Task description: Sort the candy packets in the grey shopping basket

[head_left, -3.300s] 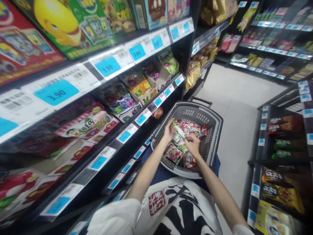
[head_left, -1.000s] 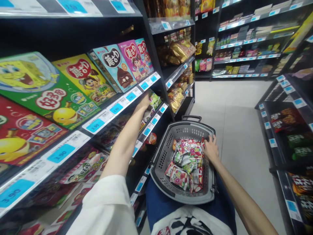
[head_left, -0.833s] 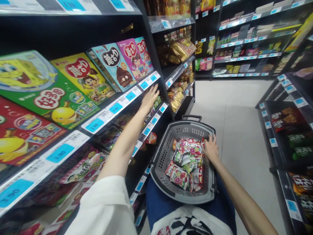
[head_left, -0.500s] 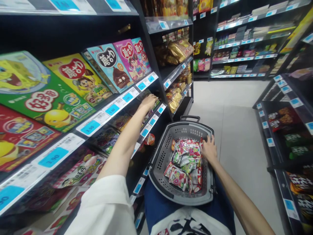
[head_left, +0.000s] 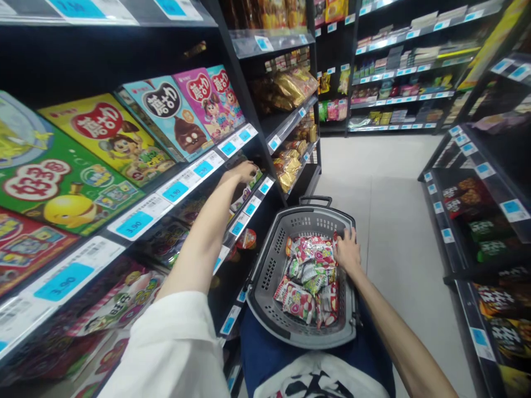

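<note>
My left hand (head_left: 244, 172) reaches into the lower shelf on the left, below the boxed snacks. Its fingers are bent over the top of a small snack packet (head_left: 244, 196) with green and purple print. The palm and part of the packet are hidden. My right hand (head_left: 348, 250) grips the right rim of a grey shopping basket (head_left: 269, 287), which rests on my lap. Inside the basket lie several red, white and green candy packets (head_left: 299, 301).
Boxed snacks (head_left: 176, 113) line the shelf above my left arm, over a price-tag strip (head_left: 174, 192). Gold bags (head_left: 292, 88) fill shelves ahead. Another shelf unit (head_left: 483, 166) stands to the right, with grey floor (head_left: 394, 204) between. Stocked shelves close off the far end.
My view has shifted slightly, so the shelves and basket sit a little further left. My left hand stays at the same packets, with its fingers more bent. The right hand keeps its hold.
</note>
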Tool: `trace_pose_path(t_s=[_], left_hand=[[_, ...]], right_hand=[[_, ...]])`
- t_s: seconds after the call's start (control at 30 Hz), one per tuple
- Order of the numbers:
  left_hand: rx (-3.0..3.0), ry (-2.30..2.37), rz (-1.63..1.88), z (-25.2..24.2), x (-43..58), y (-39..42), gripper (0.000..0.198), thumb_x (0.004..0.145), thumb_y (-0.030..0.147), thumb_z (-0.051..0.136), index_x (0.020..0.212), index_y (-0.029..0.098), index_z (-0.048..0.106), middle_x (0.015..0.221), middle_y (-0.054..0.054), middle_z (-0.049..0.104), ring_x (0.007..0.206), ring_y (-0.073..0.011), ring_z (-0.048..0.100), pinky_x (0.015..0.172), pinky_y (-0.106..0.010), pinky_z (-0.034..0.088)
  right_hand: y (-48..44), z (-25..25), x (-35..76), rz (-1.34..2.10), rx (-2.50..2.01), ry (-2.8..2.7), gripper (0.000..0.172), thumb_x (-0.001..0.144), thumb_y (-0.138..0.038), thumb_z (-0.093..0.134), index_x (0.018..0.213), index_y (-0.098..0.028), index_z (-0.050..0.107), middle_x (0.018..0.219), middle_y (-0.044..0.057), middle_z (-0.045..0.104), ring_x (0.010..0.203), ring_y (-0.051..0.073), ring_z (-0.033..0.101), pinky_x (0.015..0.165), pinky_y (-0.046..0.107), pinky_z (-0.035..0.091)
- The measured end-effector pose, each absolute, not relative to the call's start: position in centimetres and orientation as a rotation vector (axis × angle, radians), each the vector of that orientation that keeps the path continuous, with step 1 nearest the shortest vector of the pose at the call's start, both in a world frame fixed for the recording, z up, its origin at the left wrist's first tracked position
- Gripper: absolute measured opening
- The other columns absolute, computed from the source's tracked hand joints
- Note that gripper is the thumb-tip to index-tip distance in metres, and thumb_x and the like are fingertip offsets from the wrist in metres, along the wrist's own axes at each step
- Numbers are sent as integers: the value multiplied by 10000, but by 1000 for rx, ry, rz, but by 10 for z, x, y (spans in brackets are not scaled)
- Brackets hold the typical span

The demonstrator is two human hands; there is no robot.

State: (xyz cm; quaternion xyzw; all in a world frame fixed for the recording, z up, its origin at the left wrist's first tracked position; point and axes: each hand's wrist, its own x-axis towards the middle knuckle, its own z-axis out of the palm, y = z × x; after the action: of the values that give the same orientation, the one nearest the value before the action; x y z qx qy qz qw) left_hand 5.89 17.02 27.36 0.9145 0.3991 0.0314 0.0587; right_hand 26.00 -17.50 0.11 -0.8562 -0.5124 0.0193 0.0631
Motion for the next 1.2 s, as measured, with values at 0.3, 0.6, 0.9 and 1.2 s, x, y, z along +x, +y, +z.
trace_pose_path(t_s=[0.3,0.6,0.9,1.2], left_hand=[[3059,1381,80,257,59,142,379,851,122,474,1108,78,749,1319,-227,604,1342,-369,493,1174,-460,383],[2630,1715,186,252,86,145,399,854,339,671,1147,73,719,1166,-239,705,1219,-397,625,1096,-470,473],[2578,1699,-50,260,87,161,656,568,358,915,1153,153,699,1257,-168,690,1288,-405,579,1132,-489,462],[2559,1755,138,252,84,148,717,647,330,860,1290,109,632,1411,-259,562,1355,-486,502,1157,-583,393]], right_hand=[[-175,3,260,50,-2585,-1562,389,959,-257,494,1289,-112,640,1570,236,338,1524,419,134,952,499,523],[-176,3,259,26,-2575,-1573,393,951,-268,484,1277,-117,644,1578,230,333,1520,429,139,948,517,525],[-175,0,260,-7,-2588,-1588,386,945,-272,493,1261,-117,653,1577,227,334,1518,421,144,935,502,525],[-175,2,259,8,-2576,-1573,362,942,-239,500,1243,-114,657,1565,231,356,1513,432,172,941,512,532]])
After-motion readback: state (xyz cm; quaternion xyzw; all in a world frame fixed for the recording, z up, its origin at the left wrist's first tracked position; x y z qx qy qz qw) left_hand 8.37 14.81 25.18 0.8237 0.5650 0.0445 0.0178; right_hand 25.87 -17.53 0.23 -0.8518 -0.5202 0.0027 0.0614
